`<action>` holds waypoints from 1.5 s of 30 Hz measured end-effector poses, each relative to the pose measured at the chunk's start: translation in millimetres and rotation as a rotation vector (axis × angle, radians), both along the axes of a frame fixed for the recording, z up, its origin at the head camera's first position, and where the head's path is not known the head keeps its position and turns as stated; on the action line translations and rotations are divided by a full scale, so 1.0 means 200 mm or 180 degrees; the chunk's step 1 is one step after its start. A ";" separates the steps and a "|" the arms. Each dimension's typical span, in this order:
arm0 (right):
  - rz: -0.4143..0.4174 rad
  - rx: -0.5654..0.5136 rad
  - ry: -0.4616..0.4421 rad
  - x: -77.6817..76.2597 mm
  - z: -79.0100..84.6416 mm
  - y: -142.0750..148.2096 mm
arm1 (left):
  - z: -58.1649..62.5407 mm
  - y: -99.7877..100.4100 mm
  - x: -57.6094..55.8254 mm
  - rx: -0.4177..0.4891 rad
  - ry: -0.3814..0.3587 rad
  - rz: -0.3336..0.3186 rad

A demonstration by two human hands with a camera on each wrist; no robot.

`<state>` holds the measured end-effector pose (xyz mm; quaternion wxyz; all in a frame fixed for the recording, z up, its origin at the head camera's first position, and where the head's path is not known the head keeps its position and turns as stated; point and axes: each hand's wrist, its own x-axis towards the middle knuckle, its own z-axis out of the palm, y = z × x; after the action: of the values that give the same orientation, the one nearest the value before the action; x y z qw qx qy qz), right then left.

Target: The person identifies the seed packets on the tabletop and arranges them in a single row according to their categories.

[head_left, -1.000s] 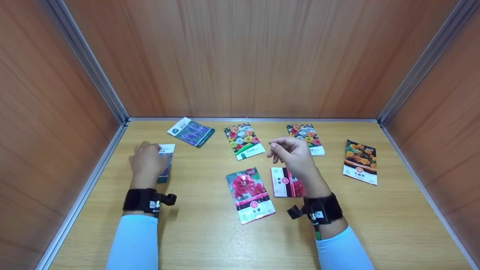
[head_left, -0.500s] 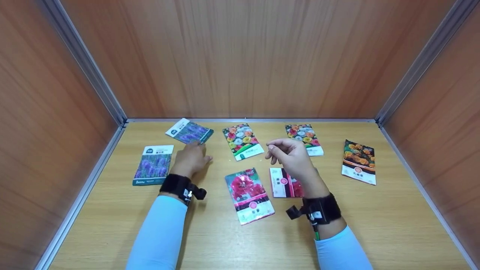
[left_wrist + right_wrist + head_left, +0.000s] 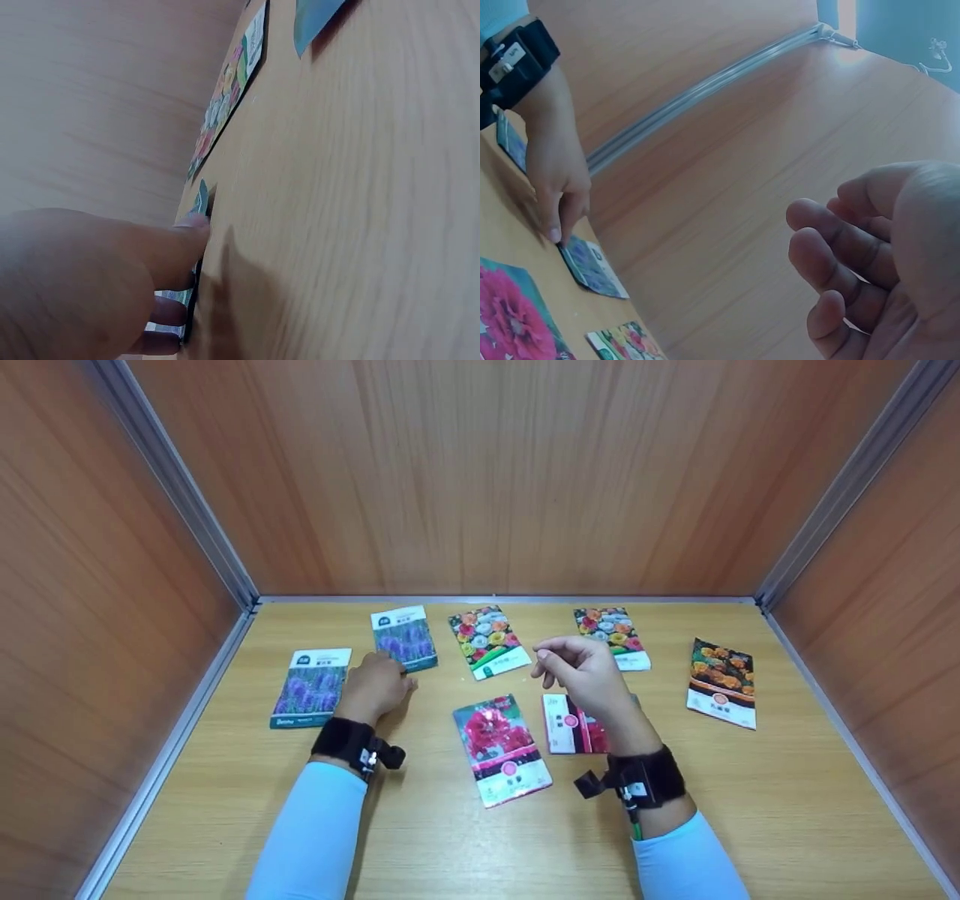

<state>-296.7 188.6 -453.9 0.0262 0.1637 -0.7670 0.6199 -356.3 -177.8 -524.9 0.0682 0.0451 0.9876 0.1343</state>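
Observation:
My left hand (image 3: 373, 687) pinches the near edge of a lavender seed packet (image 3: 406, 637) at the back left of the table. In the left wrist view its thumb and curled fingers meet at the edge of that packet (image 3: 201, 198). A second lavender seed packet (image 3: 311, 690) lies just left of the hand. My right hand (image 3: 586, 669) hovers with loosely curled fingers, holding nothing. It overlaps a packet of mixed-colour flowers (image 3: 606, 624) and a pink-flower packet (image 3: 557, 724) lying sideways, hiding part of each.
Another mixed-flower packet (image 3: 487, 641) lies at back centre, near the held one. A larger-looking pink-flower packet (image 3: 501, 750) sits front centre. An orange-flower packet (image 3: 720, 682) lies far right. Wooden panels (image 3: 495, 480) with metal corner strips wall in the table.
The left hand first left the far-left lavender packet, uncovering it, and reached the back one. That packet has since turned from slanted to nearly upright and shifted right. The right hand stayed put.

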 end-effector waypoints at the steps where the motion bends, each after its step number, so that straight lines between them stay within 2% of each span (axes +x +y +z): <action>1: 0.0003 0.0009 0.0007 0.00 0.00 0.00 | 0.00 0.00 0.01 0.0028 0.0032 0.0013; 5: 0.0019 0.0093 0.0020 0.00 0.00 0.00 | 0.01 -0.02 0.04 0.0094 0.0181 0.0031; 8: 0.0057 0.0331 -0.0075 0.00 -0.01 -0.01 | 0.01 -0.02 0.06 0.0101 0.0221 0.0115; 15: 0.0384 0.1742 -0.0368 0.01 -0.05 -0.06 | -0.02 -0.02 0.07 0.0203 0.0340 0.0362; 19: 0.0562 0.2131 -0.0455 0.01 -0.08 -0.10 | -0.02 -0.02 0.11 0.0227 0.0336 0.0447; 25: 0.0604 0.2211 -0.0518 0.01 -0.10 -0.11 | 0.02 -0.01 0.15 0.0083 0.0137 0.0429; 31: 0.0698 0.2259 -0.0556 0.00 -0.09 -0.12 | 0.06 0.00 0.18 0.0098 -0.0047 0.0395; 40: 0.0683 0.2246 -0.0547 0.01 -0.09 -0.13 | 0.07 -0.01 0.21 -0.0143 -0.0062 0.0270; 45: 0.0685 0.2231 -0.0507 0.01 -0.09 -0.12 | 0.07 -0.03 0.21 0.0026 0.0064 0.0258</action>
<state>-295.0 163.8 -471.6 -0.1565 0.1937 -0.9106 0.3297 -314.8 -183.0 -511.1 0.0526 0.0067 0.9887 0.1404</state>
